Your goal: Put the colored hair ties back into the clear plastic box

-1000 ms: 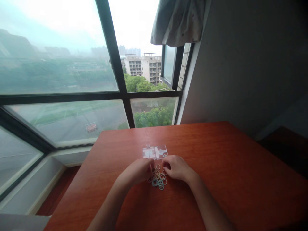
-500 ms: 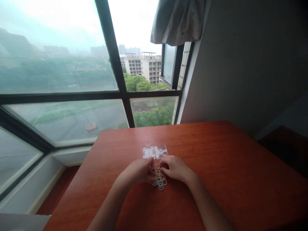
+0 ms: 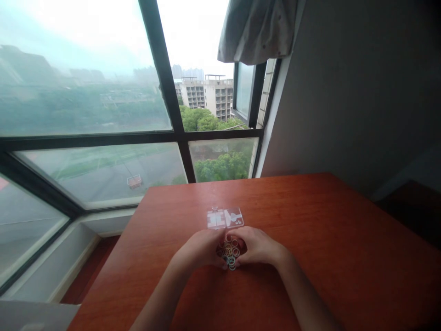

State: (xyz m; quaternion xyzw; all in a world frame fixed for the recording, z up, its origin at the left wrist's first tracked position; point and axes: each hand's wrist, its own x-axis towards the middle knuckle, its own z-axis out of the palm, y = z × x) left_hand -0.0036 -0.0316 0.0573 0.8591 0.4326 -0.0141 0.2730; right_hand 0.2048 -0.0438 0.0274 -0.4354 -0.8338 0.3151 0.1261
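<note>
A small pile of thin rings, pale yellow and blue-green, lies on the reddish-brown table; whether they are elastic hair ties I cannot tell. My left hand curves around the pile's left side, thumb near and fingers far, with a gap between them. Facing it from the right, my right hand curves the same way, its thumb by the blue-green rings at the near end. Both hands rest at the pile's edges, and some fingertips are hidden. Just beyond them sits a clear, flat plastic case, unfolded in two halves.
The wooden table stretches well to either side, its far edge close to the dark window frame. A grey curtain hangs above an opened window pane. A dark wall rises on the right.
My right hand has opened wider and come round the right side of the pile. The rings are gathered a little closer between both hands. The view has shifted slightly.
</note>
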